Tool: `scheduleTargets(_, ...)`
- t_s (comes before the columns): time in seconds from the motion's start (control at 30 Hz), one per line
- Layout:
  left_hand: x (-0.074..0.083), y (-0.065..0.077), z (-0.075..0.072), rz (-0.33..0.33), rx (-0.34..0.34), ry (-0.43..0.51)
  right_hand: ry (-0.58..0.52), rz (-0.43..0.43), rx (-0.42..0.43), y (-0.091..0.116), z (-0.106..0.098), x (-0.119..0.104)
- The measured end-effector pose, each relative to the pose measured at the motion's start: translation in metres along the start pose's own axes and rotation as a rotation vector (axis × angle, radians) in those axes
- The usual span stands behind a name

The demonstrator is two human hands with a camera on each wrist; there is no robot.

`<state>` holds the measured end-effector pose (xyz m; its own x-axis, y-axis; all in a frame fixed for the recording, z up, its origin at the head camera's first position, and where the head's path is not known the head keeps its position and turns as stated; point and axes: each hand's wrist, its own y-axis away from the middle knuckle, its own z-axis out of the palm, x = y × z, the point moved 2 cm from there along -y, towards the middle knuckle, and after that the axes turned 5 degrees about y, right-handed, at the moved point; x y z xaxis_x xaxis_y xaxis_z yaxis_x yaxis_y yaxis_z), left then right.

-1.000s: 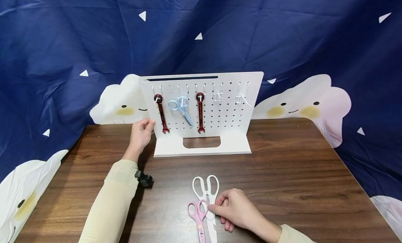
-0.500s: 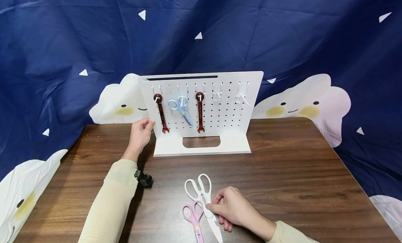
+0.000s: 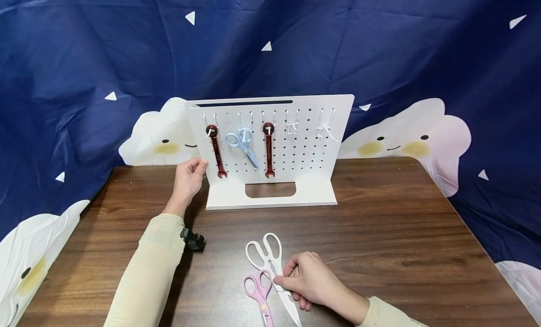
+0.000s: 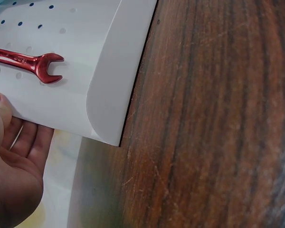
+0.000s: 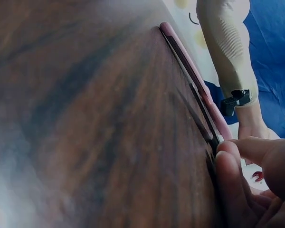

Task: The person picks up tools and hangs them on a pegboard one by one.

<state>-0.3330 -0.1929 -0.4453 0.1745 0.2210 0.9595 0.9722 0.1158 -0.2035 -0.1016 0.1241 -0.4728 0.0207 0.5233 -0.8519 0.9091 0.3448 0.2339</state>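
Note:
At the left edge of a white pegboard stand (image 3: 228,200), my left hand (image 3: 188,181) grips the panel. In the left wrist view its thumb lies on the front and its fingers reach behind the panel (image 4: 61,109). My right hand (image 3: 313,277) pinches white-handled scissors (image 3: 289,306) near the pivot, low over the table. Pink scissors (image 3: 262,299) lie just left of them, partly overlapping. The right wrist view shows the pinching thumb and finger close up, with the pink scissors (image 5: 194,71) beyond.
Two red wrenches, a left one (image 3: 217,153) and a right one (image 3: 269,153), hang on the pegboard with light-blue scissors (image 3: 249,152) between them. White hooks (image 3: 325,129) stick out farther right. A blue curtain (image 3: 270,73) hangs behind the wooden table (image 3: 401,223).
The white scissors have shifted left and turned, handles swinging left, in my right hand's pinch. The pink scissors have slid slightly left. My left hand stays on the pegboard.

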Motion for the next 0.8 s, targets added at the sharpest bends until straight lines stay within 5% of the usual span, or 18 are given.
scheduleTargets(0.37, 0.0030, 0.0026, 0.0004, -0.009, -0.003, -0.001, 0.020, -0.012, -0.018, 0.0001, 0.0005, -0.0014)
scheduleTargets(0.8, 0.0022, 0.0005, 0.0001, -0.001, 0.000, -0.022, 0.265, -0.096, 0.077, 0.0011, 0.0017, -0.0053)
